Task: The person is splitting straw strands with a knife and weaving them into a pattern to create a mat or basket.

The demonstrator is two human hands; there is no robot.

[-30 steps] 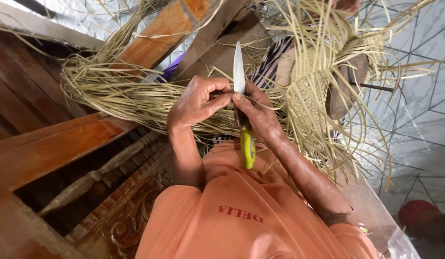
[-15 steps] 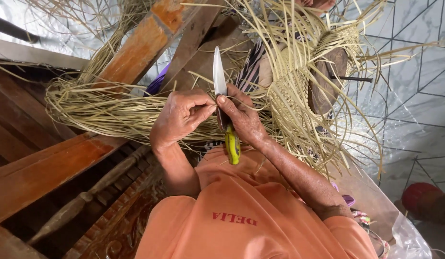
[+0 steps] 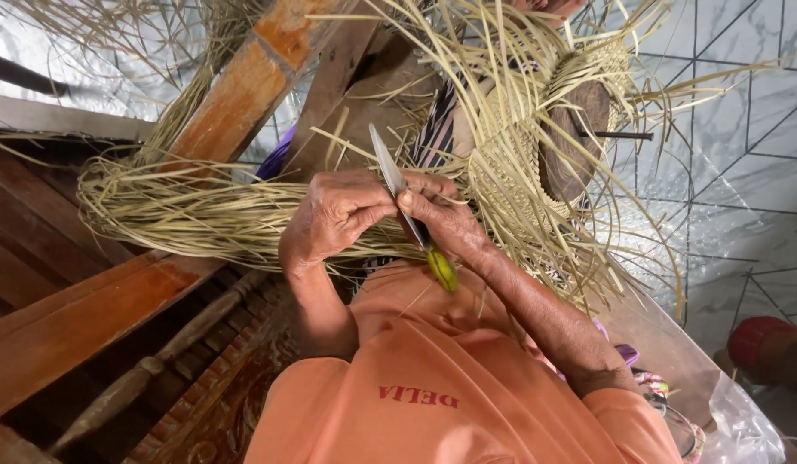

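Knife [image 3: 397, 191] gripped by right hand [image 3: 441, 219], blade upward.

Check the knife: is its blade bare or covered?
Bare: the knife blade shows uncovered above the right hand, its yellow-green handle below.

Orange short-sleeved shirt [image 3: 433, 378]; bare forearms

Hidden and cut-off parts

The knife [image 3: 404, 204] had its mid-length buried under the right hand [image 3: 446, 222]; whatever strand the left hand [image 3: 334, 215] pinched was too thin to make out. The straw bundle [image 3: 183, 210] ran behind both hands, and the woven hat [image 3: 536, 146] lost its strands past the top edge.
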